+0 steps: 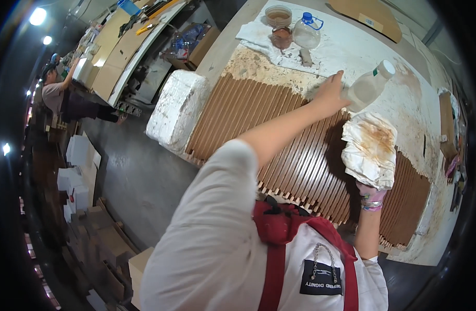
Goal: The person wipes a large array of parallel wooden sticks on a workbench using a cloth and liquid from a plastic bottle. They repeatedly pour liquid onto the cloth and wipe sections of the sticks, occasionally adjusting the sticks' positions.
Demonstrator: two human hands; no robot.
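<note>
My left hand (328, 96) reaches over the worktable with fingers apart, right beside a translucent white-capped bottle (366, 87) holding some liquid. I cannot tell whether the fingertips touch it. In my right hand (371, 195), which has a pinkish glove or covering on it, is a bunched white cloth (370, 147) with brown stains; it hides most of the fingers. Under both arms lies a wide row of narrow glossy brown strips (295, 155), packed side by side with pale ends. The cloth is over the strips toward the right; whether it presses on them is unclear.
At the far side stand a clear jug (307, 35) with a blue cap and handle, a round tub (278, 17) and a small brown-stained container (282, 38). A white wrapped block (178, 109) sits by the table's left edge. Another person (66, 93) works at far left.
</note>
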